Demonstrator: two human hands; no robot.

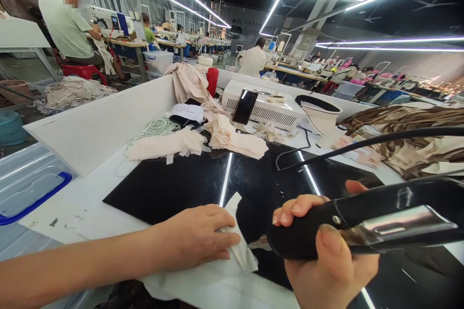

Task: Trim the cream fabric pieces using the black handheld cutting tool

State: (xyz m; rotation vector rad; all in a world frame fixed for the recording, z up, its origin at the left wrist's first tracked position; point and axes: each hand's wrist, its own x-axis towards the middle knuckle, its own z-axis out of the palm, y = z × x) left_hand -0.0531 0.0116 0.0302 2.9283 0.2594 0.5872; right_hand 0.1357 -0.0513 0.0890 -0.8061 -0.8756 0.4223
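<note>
My left hand [197, 239] lies flat, fingers together, pressing a white piece of fabric [232, 263] onto the glossy black work surface [170, 186]. My right hand [326, 260] grips a black hand tool with a shiny metal part [380, 222], held just above the fabric's right edge. A black cord [362, 144] runs from the tool off to the right.
Beige fabric pieces [232, 137] and a coil of white cord [155, 128] lie at the back of the table. A phone [245, 106] leans on a white box [268, 106]. A clear bin with a blue handle [25, 188] stands at left. Other people sit at sewing tables beyond.
</note>
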